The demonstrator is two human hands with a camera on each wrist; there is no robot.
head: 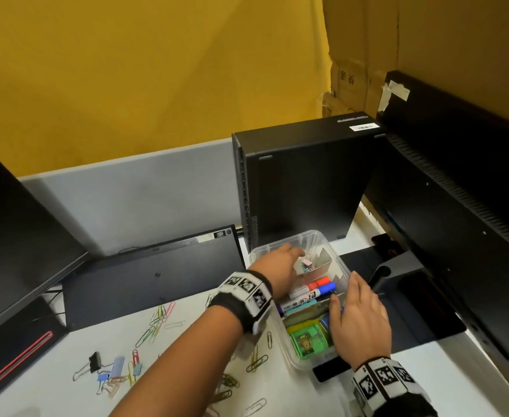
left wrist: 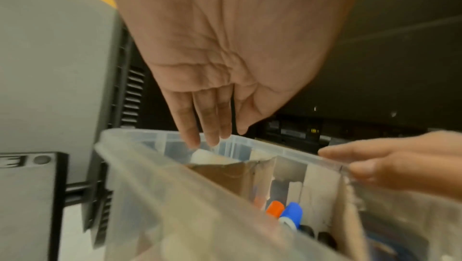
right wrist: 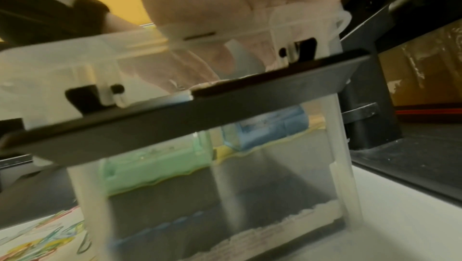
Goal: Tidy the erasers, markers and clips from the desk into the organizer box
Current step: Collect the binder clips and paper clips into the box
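The clear organizer box stands at the desk's centre, partly on a black monitor base. My left hand reaches into its far compartment above small pink and blue clips; in the left wrist view this left hand has straight fingers and holds nothing. My right hand holds the box's right rim, thumb inside, fingers on the rim. Red and blue markers lie in the middle compartment. Green and blue erasers fill the near one. Loose paper clips and binder clips lie on the desk at left.
A black computer tower stands right behind the box. A monitor back and its stand base close off the right. A black flat device and another screen sit at left.
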